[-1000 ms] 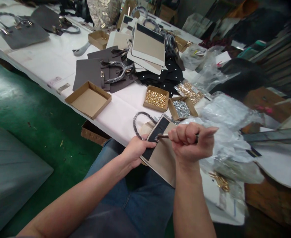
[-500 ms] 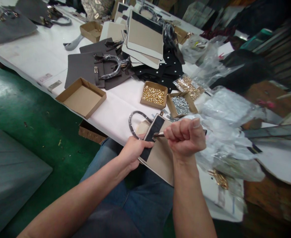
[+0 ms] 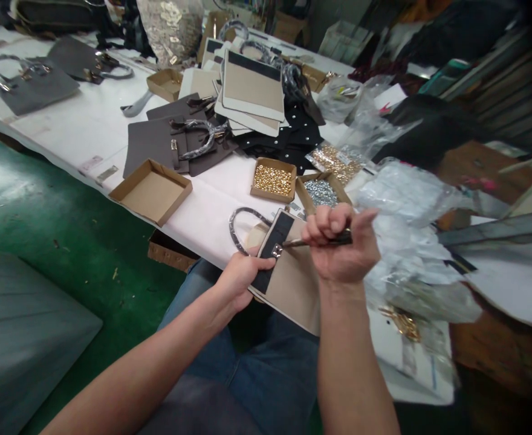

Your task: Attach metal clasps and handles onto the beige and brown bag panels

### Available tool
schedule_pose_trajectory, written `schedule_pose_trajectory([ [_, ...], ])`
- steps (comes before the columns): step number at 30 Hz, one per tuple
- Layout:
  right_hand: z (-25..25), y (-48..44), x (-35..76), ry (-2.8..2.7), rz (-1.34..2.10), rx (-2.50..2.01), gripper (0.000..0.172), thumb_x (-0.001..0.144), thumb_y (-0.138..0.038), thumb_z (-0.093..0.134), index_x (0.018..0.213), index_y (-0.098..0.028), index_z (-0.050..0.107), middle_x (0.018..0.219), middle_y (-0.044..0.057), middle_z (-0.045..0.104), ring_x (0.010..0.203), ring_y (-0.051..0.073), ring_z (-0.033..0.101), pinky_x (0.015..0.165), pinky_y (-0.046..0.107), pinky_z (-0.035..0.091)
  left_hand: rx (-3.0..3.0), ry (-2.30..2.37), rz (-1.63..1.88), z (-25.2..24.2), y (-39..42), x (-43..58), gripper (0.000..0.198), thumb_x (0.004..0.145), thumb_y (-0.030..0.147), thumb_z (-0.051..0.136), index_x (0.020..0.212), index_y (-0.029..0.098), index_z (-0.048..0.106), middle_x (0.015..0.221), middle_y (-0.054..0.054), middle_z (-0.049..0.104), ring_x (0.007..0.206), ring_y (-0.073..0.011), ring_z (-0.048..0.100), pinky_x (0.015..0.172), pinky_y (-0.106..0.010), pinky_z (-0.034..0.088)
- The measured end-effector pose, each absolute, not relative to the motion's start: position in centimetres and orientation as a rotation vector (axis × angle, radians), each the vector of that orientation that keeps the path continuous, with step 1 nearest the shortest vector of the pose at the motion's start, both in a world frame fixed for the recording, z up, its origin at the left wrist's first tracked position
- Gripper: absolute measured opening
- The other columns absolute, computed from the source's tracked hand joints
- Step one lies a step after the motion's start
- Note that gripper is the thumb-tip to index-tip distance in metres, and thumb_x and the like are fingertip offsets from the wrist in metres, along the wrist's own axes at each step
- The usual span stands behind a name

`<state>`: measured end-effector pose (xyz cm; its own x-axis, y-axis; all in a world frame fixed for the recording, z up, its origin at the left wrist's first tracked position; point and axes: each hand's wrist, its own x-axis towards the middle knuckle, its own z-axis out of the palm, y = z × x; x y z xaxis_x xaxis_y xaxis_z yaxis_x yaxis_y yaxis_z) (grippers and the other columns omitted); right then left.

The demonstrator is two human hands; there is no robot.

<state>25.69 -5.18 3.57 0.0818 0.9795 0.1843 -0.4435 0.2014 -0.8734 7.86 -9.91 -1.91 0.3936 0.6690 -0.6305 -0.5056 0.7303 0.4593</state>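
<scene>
My left hand grips the edge of a beige bag panel with a dark band, its thumb lying on top beside a small shiny metal fitting. In my right hand, partly curled with the thumb raised, is a slim metal tool with a dark handle. Its tip points at the fitting; whether they touch I cannot tell. A dark wrapped handle loop stands out behind the panel. The panel rests over my lap at the table's edge.
Beyond the panel are a box of gold-coloured pieces, a box of silver-coloured pieces and a shallow cardboard box. Grey bag parts and stacked beige panels lie farther back. Plastic bags crowd the right side.
My right hand has turned and its fist has loosened around the tool. The tool's tip has drawn slightly off the fitting, which now shows more plainly. My left hand keeps its hold.
</scene>
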Motion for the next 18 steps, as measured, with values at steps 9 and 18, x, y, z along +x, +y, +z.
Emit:
schedule_pose_trajectory([
  [9, 2.7, -9.1, 25.1, -0.743, 0.922, -0.721, 0.08, 0.103, -0.078, 0.071, 0.058, -0.024, 0.034, 0.05, -0.009, 0.024, 0.037, 0.007, 0.02, 0.037, 0.027, 0.019, 0.152, 0.804, 0.756, -1.8, -9.7, 7.7, 0.027, 0.085, 0.012, 0.083, 0.113, 0.011, 0.084, 0.098, -0.013, 0.085, 0.072, -0.0178, 0.074, 0.07, -0.026, 0.058],
  [18, -0.1, -9.0, 25.8, -0.53, 0.99, -0.67, 0.084, 0.094, -0.077, 0.082, 0.059, -0.024, 0.026, 0.05, -0.012, 0.017, 0.036, 0.007, 0.017, 0.036, 0.028, 0.011, 0.092, 0.835, 0.773, -2.0, -9.8, 7.7, 0.02, 0.095, 0.015, 0.078, 0.113, 0.011, 0.083, 0.095, -0.013, 0.085, 0.07, -0.0196, 0.075, 0.073, -0.03, 0.062],
])
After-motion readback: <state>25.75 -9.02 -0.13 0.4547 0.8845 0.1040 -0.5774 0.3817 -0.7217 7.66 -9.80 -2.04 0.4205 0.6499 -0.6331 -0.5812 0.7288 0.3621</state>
